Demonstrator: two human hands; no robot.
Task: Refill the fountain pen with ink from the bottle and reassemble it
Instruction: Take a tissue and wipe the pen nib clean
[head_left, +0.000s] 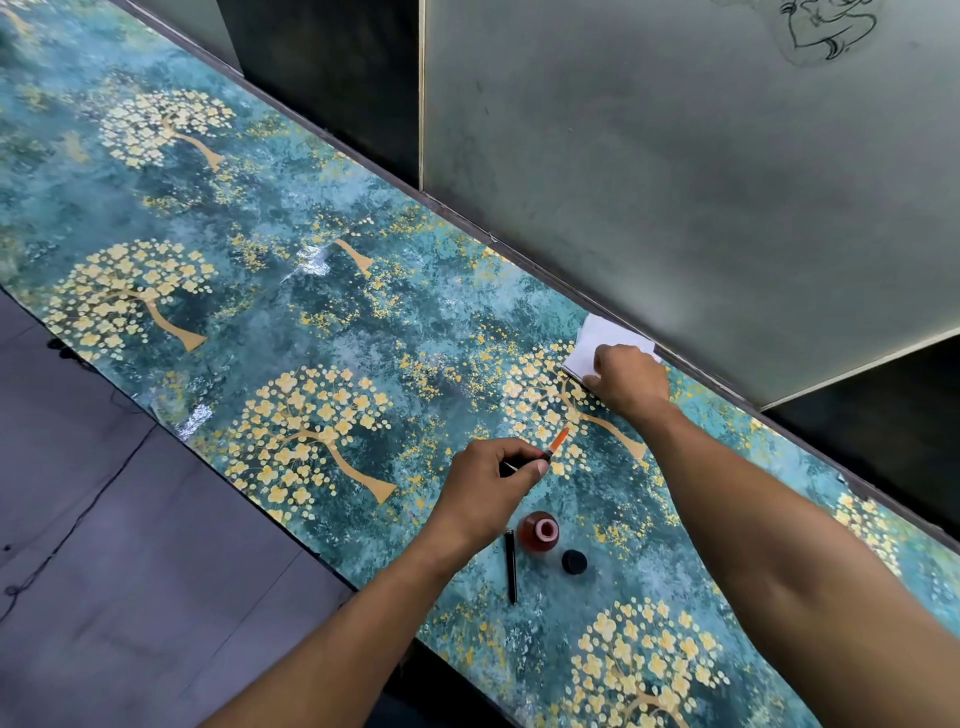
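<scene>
My left hand (491, 480) grips the pen's front section (545, 456), whose orange ink-filled converter (560, 439) points up and away over the table. At the table's far edge, my right hand (631, 382) rests on a white tissue (597, 340), fingers closed on its near edge. The open ink bottle (539, 532) with reddish ink stands below my left hand. To the bottle's left lies the black pen barrel (511, 566), and its black cap (574, 561) sits to its right.
The long table (260, 249) has a glossy teal cover printed with golden trees. A grey partition wall (675, 182) runs along its far edge. Grey floor (104, 519) lies to the left beyond the near table edge.
</scene>
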